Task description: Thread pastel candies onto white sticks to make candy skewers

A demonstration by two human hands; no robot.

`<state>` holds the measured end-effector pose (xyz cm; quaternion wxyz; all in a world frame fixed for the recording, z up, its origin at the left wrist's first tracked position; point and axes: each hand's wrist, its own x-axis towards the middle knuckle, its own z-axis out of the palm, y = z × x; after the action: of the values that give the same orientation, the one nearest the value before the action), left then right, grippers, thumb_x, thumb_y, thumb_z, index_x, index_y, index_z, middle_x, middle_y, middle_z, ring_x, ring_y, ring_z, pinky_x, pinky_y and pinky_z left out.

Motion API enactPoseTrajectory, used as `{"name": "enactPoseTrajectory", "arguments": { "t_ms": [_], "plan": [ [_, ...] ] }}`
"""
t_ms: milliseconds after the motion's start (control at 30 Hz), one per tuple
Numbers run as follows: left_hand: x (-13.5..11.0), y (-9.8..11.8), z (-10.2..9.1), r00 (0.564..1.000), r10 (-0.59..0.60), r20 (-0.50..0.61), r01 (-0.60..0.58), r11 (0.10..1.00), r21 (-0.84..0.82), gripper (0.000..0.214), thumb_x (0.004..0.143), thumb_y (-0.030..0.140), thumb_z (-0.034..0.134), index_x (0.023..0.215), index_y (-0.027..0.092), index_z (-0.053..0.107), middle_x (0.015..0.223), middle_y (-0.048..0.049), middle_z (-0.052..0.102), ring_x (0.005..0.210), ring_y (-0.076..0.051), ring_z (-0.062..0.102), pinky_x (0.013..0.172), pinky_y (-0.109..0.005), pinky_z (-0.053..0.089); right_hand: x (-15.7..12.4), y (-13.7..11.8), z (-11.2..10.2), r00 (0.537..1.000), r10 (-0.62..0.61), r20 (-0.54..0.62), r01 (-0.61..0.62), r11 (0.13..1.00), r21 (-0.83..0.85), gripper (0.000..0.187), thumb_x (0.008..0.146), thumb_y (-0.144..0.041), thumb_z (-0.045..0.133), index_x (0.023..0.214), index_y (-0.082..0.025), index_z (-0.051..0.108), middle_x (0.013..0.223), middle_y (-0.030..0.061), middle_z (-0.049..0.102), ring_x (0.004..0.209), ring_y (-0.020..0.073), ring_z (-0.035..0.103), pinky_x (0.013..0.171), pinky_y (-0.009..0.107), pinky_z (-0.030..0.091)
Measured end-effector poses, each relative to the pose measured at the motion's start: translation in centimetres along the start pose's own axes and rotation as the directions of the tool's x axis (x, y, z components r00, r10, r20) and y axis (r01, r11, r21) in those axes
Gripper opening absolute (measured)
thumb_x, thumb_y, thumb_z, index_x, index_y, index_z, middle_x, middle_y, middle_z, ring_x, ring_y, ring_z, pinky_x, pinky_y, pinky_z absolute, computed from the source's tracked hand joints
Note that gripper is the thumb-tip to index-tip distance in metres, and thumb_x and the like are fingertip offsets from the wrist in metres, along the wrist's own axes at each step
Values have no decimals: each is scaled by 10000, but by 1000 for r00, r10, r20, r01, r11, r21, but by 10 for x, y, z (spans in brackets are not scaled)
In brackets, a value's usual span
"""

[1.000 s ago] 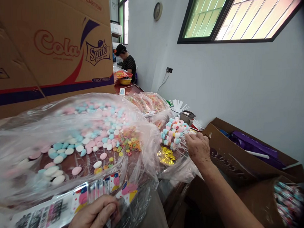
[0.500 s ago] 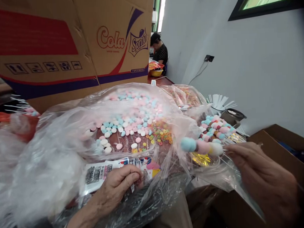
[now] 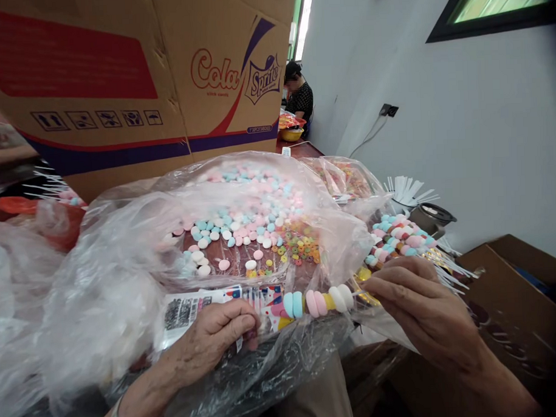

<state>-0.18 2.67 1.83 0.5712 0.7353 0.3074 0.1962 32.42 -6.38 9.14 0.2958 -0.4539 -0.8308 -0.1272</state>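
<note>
My right hand (image 3: 422,307) pinches the thin stick of a candy skewer (image 3: 316,304), which lies almost level and points left. Blue, pink and white marshmallow-like candies are threaded along it, with yellow pieces between. My left hand (image 3: 225,329) is closed on a printed plastic bag (image 3: 278,321); its fingertips are partly hidden. The skewer's blue end overlaps the bag's colourful print, and I cannot tell whether it is inside. More flat printed bags (image 3: 181,315) lie under and behind my left hand. Finished-looking skewers (image 3: 400,234) are piled beyond my right hand.
Loose pastel candies (image 3: 256,233) and small fruit-coloured rings (image 3: 304,247) sit in a large clear plastic bag (image 3: 137,219). A cardboard carton (image 3: 131,67) stands behind. At right are white sticks (image 3: 407,189), a lidded pot (image 3: 431,215) and an open box (image 3: 514,310). A person (image 3: 301,95) sits far back.
My right hand has brought the candy skewer left and down, from above the wrapping to beside the printed bag. My left hand has kept its hold. The view has shifted slightly.
</note>
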Motion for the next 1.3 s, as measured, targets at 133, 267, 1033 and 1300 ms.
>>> {"name": "enactPoseTrajectory", "arguments": {
  "t_ms": [133, 267, 1033, 1300],
  "plan": [
    [1, 3, -3, 999, -24, 29, 23, 999, 48, 401, 991, 395, 444, 733, 191, 672, 733, 5, 682, 703, -147, 571, 675, -259, 385, 4, 0, -5, 999, -19, 34, 19, 1000, 5, 198, 985, -144, 501, 1093, -211, 653, 904, 51, 700, 883, 215, 550, 811, 391, 403],
    [1, 2, -7, 999, -46, 9, 45, 997, 70, 406, 984, 402, 442, 728, 195, 680, 733, 4, 681, 731, -160, 588, 698, -264, 389, 9, 2, -7, 999, -31, 39, 32, 999, -16, 201, 1001, -173, 487, 1088, -222, 662, 897, 48, 705, 879, 214, 548, 823, 393, 390],
    [6, 34, -1, 969, -128, 211, 103, 987, 125, 165, 927, 274, 521, 871, 217, 666, 746, 42, 566, 699, -146, 491, 619, -225, 344, 21, 1, 27, 987, -11, 159, -13, 989, 147, 195, 1017, -203, 441, 976, -203, 631, 795, 24, 643, 808, 187, 515, 807, 359, 378],
    [12, 44, 13, 949, -135, 286, 119, 990, 73, 99, 861, 279, 627, 801, 211, 586, 719, 51, 469, 673, -147, 401, 586, -246, 293, 32, -5, 31, 959, -48, 279, -14, 976, 218, 348, 1061, -276, 353, 825, -192, 595, 727, 17, 581, 749, 176, 468, 801, 359, 362]
  ]
}}
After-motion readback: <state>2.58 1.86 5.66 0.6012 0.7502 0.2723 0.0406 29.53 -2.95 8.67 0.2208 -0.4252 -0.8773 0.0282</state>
